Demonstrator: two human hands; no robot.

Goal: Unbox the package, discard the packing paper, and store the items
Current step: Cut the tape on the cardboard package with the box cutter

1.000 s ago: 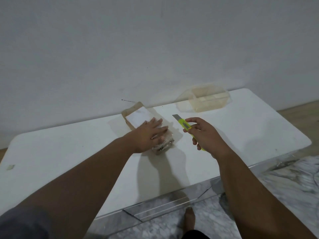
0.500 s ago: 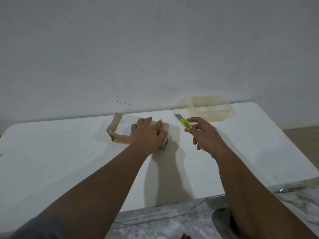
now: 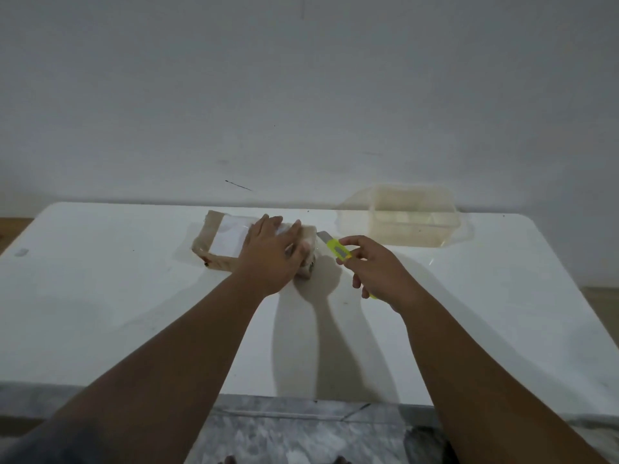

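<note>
The small brown cardboard package [image 3: 221, 244], wrapped in clear tape and bearing a white label on its top face, lies flat on the white rectangular bench [image 3: 100, 296], toward the far edge and near the centre. The left hand [image 3: 273, 254] rests palm-down on the right end of the package, fingers spread and pressing on its top; it is not clenched around the package. The right hand [image 3: 378, 271] is closed around a yellow-green plastic utility knife [image 3: 336, 249]. The extended metal blade points toward the right end of the package and lies just beside it; contact between blade and package cannot be determined.

A clear, rectangular plastic container [image 3: 413, 217] stands on the bench at the far right, apart from both hands. The bench abuts a plain grey-white wall [image 3: 301, 95], which carries a short dark mark above the package. A grey marbled floor [image 3: 301, 437] shows below the near edge of the bench.
</note>
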